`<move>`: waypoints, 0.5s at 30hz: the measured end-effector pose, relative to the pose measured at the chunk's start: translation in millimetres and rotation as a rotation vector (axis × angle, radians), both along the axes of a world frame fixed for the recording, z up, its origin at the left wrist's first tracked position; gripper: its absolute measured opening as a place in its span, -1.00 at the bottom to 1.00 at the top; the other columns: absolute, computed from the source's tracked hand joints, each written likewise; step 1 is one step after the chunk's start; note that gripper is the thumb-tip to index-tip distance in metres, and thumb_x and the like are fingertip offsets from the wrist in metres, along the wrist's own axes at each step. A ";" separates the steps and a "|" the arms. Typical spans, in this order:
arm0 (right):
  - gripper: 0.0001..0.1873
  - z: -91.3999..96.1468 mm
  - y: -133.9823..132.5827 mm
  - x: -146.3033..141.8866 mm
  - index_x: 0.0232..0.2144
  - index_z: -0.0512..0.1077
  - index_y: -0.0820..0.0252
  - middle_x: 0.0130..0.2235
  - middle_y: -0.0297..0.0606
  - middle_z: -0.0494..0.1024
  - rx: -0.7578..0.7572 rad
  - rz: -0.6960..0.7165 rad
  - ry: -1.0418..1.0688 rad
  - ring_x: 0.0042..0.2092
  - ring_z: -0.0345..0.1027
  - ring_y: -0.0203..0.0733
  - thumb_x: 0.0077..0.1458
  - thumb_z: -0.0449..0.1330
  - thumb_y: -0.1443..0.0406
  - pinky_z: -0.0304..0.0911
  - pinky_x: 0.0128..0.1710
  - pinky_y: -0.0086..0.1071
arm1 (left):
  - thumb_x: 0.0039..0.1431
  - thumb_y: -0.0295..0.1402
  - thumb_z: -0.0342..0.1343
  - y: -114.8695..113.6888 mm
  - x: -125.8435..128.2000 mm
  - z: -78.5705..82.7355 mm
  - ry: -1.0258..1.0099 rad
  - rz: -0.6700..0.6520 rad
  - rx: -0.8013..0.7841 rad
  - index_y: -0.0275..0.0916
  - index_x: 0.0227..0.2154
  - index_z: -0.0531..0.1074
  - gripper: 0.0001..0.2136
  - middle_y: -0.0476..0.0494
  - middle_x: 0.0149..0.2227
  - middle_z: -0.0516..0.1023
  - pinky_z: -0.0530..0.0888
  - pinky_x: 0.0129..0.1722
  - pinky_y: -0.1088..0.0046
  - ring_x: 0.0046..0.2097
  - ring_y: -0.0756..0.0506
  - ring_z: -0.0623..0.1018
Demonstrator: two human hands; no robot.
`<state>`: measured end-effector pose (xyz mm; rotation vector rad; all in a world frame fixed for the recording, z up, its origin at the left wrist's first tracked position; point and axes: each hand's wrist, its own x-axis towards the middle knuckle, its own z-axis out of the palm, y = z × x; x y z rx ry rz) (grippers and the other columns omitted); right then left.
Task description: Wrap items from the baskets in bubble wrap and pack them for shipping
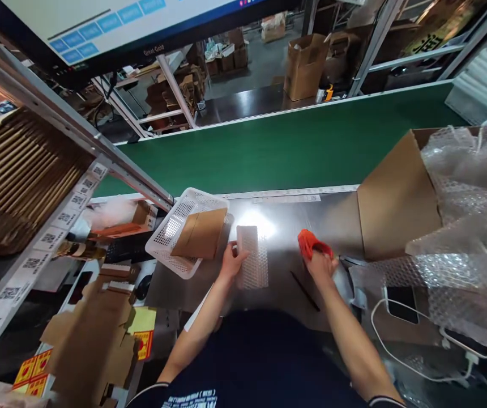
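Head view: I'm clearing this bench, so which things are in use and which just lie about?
In use: left hand on bubble-wrap sheet; right hand holding orange tool.
Lying about: white basket, folded box in it, big carton, phone.

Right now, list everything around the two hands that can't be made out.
All in the head view:
- Contents of the bubble-wrapped packet in the left hand: the wrap hides them.
- What the orange object is: the right hand gripping it covers its lower part.
- Monitor text: cut by the top edge, blurred.
- Shelf labels: too small to read.
- White basket floor: the cardboard box covers much of it.
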<state>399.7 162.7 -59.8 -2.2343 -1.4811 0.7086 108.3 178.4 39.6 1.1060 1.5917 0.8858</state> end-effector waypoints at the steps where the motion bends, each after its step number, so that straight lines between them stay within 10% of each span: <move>1: -0.70 12.8 -0.8 2.7 -0.27 0.61 0.22 -0.23 0.09 0.65 -0.012 0.050 0.071 -0.05 0.48 0.28 0.23 0.11 0.20 0.18 0.10 0.31 | -0.08 -0.23 0.40 1.1 -3.5 9.7 -0.023 0.016 0.015 -0.22 -0.09 0.44 -0.53 -0.12 -0.27 0.65 0.53 -0.16 0.34 -0.19 -0.17 0.63; 9: -0.49 151.6 -35.8 4.6 -0.52 0.53 0.11 -0.30 -0.15 0.58 0.138 0.828 0.704 -0.10 0.44 0.13 -0.09 0.37 -0.20 0.37 -0.02 -0.10 | -0.22 -0.22 0.41 -12.1 -24.8 74.8 -0.353 0.122 -0.041 -0.23 -0.31 0.52 -0.63 -0.01 -0.38 0.61 0.46 -0.30 0.45 -0.34 -0.06 0.56; 15: -0.40 183.1 -28.0 -33.1 -0.58 0.42 0.17 -0.52 -0.32 0.38 -0.158 0.836 0.806 -0.45 0.19 -0.25 -0.11 0.39 -0.23 0.10 -0.48 -0.38 | -0.23 -0.27 0.43 -40.8 -21.2 83.9 -0.615 0.052 -0.195 -0.23 -0.24 0.58 -0.60 -0.05 -0.34 0.68 0.52 -0.26 0.40 -0.31 -0.13 0.63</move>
